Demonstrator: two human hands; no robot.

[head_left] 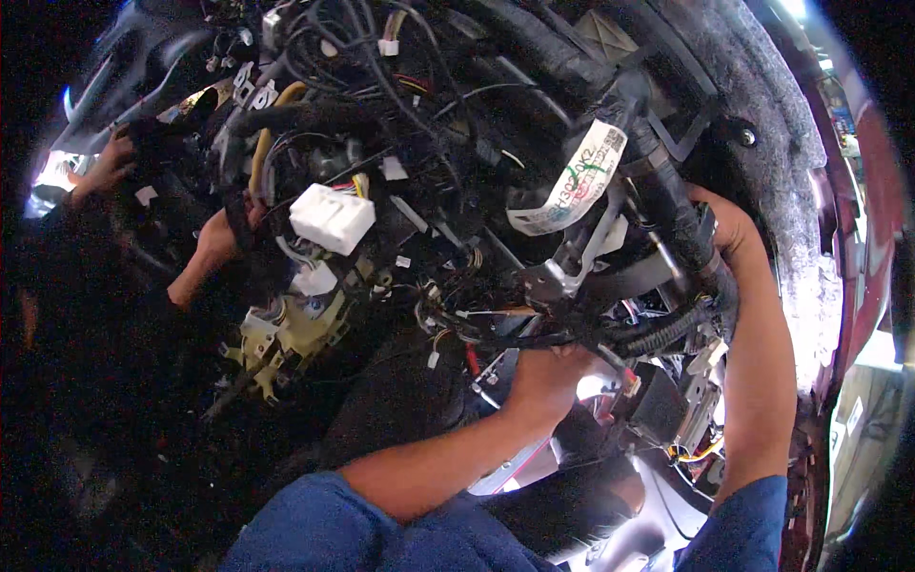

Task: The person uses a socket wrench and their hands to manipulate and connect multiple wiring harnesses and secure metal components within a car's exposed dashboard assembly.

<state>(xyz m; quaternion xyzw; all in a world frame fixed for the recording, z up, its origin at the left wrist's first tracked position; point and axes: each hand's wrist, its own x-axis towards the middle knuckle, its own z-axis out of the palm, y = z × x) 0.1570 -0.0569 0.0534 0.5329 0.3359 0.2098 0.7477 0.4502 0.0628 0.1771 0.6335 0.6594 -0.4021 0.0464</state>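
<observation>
A thick black wiring harness [672, 191] runs down the right side, with a white label [577, 186] wrapped round it. My right hand [726, 221] reaches in behind this bundle from the right, against its outer side. The bundle hides its fingers, so a grip cannot be made out. Lower down, my left hand [558, 374] is pushed in under a cluster of black wires and a ribbed conduit [658, 334]. Its fingers are also out of sight among them. Between the two hands sits a metal bracket [562, 281] among the wires.
At the left, a co-worker's hands [221, 236] reach into the same wiring. A white connector block [332, 218] hangs near the middle, above a yellowish plastic bracket [295, 334]. Grey insulation [782, 124] lines the far right, beside a dark red body edge [872, 238].
</observation>
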